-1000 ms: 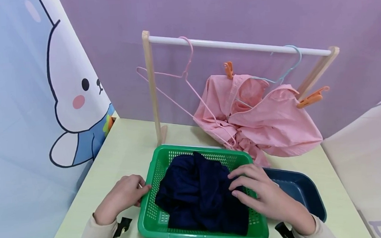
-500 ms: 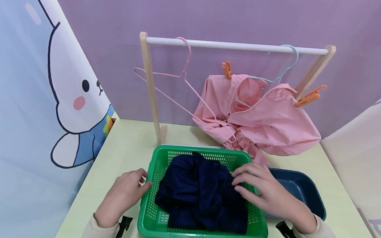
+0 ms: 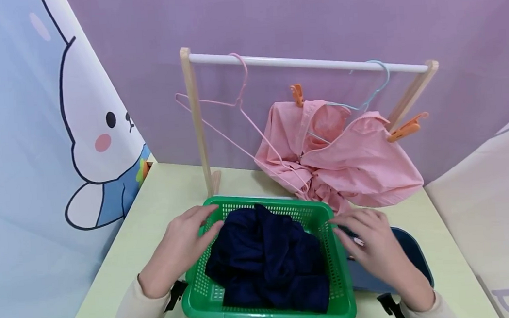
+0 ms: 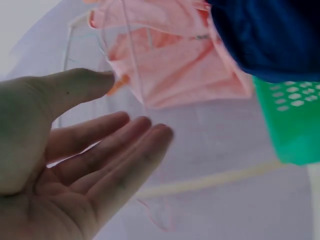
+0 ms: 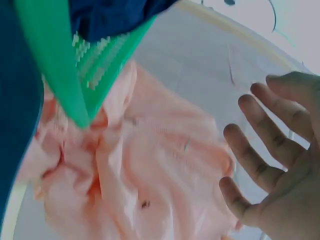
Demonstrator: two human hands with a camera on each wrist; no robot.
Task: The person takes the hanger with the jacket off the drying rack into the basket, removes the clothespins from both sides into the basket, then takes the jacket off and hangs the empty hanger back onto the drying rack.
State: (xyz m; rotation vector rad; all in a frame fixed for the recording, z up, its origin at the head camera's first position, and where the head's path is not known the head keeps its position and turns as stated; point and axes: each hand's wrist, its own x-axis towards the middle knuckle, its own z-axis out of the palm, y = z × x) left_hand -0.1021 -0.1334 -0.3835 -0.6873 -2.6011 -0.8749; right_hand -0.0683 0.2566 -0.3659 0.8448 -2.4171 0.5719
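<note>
A crumpled navy garment point(image 3: 269, 265) lies in a green plastic basket point(image 3: 268, 315) on the table. My left hand point(image 3: 176, 246) is raised over the basket's left rim, fingers extended and thumb apart, holding nothing. Its palm side fills the lower left of the left wrist view. On the opposite side, my right hand point(image 3: 375, 239) hovers by the right rim, overlapping a dark blue tub. In the right wrist view its fingers point(image 5: 260, 170) are spread, with nothing in the palm.
Behind the basket stands a rack with a white rail point(image 3: 305, 62). A pink jacket point(image 3: 360, 172) hangs there on a light blue hanger point(image 3: 377, 90), with orange clips point(image 3: 406, 128). A bare pink hanger point(image 3: 242, 101) hangs further left. The dark blue tub point(image 3: 411, 254) sits right of the basket.
Both hands have lifted from the basket: the left rose up and right from the left rim, the right drew back rightward off the garment. The head view has shifted slightly.
</note>
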